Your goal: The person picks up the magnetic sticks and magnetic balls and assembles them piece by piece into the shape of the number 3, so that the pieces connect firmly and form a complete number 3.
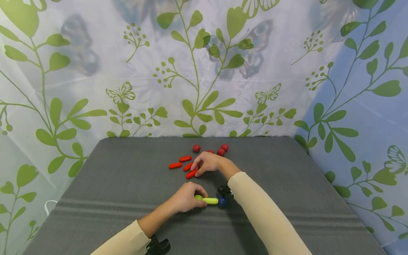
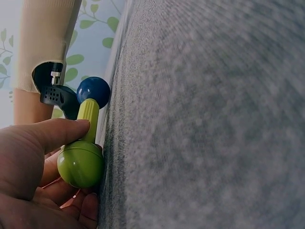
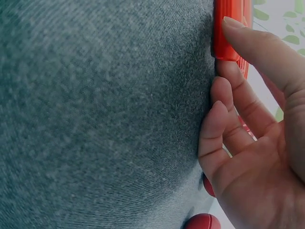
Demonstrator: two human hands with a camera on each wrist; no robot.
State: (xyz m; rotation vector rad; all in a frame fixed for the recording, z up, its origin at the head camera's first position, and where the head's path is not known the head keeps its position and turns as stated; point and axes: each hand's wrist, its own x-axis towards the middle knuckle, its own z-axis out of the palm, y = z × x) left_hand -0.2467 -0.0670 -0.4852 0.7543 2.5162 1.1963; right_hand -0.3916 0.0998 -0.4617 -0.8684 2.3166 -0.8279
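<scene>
My left hand (image 1: 191, 198) grips a short yellow-green rod (image 1: 211, 201) near the green ball (image 2: 81, 163) at its near end. A dark blue ball (image 1: 222, 202) sits on the rod's other end, and the joined piece lies at the grey tabletop. In the left wrist view my thumb presses along the rod while other fingers curl behind the green ball. Farther back, my right hand (image 1: 208, 164) pinches a red rod (image 1: 191, 174) between thumb and index finger; its other fingers are bent at the cloth.
More red rods (image 1: 175, 165) lie left of my right hand. Several dark red balls (image 1: 196, 148) rest behind it, one partly hidden by the hand. The grey cloth-covered table (image 1: 127, 177) ends at a leaf-patterned curtain (image 1: 143, 71). My right forearm crosses near the blue ball.
</scene>
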